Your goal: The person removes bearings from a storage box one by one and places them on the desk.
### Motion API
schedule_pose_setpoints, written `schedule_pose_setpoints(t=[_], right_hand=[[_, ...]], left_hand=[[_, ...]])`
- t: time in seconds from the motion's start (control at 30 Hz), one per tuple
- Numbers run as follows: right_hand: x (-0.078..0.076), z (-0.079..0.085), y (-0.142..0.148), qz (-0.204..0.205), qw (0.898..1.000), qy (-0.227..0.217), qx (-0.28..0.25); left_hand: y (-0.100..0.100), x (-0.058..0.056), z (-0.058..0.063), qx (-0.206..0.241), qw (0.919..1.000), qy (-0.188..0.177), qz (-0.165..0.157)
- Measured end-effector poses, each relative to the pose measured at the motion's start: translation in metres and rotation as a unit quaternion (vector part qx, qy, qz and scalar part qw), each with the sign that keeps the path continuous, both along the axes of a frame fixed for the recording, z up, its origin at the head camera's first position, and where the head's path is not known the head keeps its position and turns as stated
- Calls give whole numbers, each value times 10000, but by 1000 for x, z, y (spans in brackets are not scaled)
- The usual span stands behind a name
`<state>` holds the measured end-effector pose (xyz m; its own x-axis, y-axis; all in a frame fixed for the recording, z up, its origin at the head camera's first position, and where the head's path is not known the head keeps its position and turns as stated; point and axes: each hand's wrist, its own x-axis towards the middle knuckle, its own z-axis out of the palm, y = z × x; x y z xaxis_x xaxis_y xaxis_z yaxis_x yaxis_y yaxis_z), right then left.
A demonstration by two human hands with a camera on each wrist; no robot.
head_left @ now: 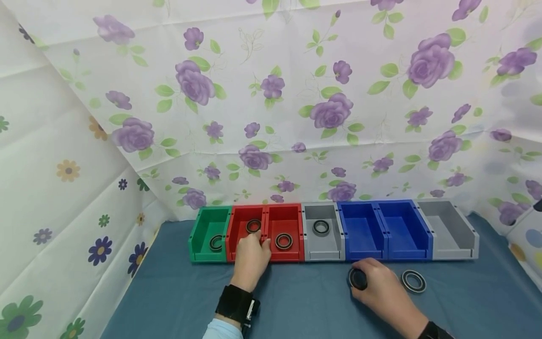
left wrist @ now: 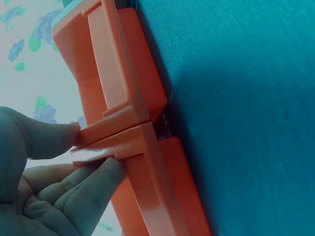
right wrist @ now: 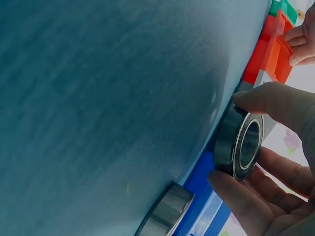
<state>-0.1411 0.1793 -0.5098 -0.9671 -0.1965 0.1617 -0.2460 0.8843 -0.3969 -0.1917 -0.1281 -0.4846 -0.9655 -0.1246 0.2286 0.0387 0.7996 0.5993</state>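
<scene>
We see the right hand [head_left: 383,285] pinching a bearing [right wrist: 234,143] just in front of a blue bin [head_left: 361,228]; whether the left hand [head_left: 251,256] grips, we cannot tell.

- The held bearing [right wrist: 225,142] is a thick ring, dark outside with bright metal circling its face, tipped on edge between thumb and fingers of the right hand [head_left: 383,285].
- A second bearing [head_left: 248,226] lies inside the left red bin [head_left: 243,214], by the left hand [head_left: 251,256] (from here I can't tell whether they touch).
- The right red bin [head_left: 288,256] stands snug against its twin, adjoining walls between that hand's thumb and fingers.
</scene>
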Motion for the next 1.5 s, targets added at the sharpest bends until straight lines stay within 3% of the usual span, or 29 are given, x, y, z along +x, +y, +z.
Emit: schedule_pose_setpoints(t=[0.33,1.5], right_hand=[[-1,-2,0,-62,9988,-433,212],[-6,-6,0,-47,9980,-483,398]], left_hand=[[3,1,0,-168,9998,29,39],[2,1,2,30,10000,-18,-39]])
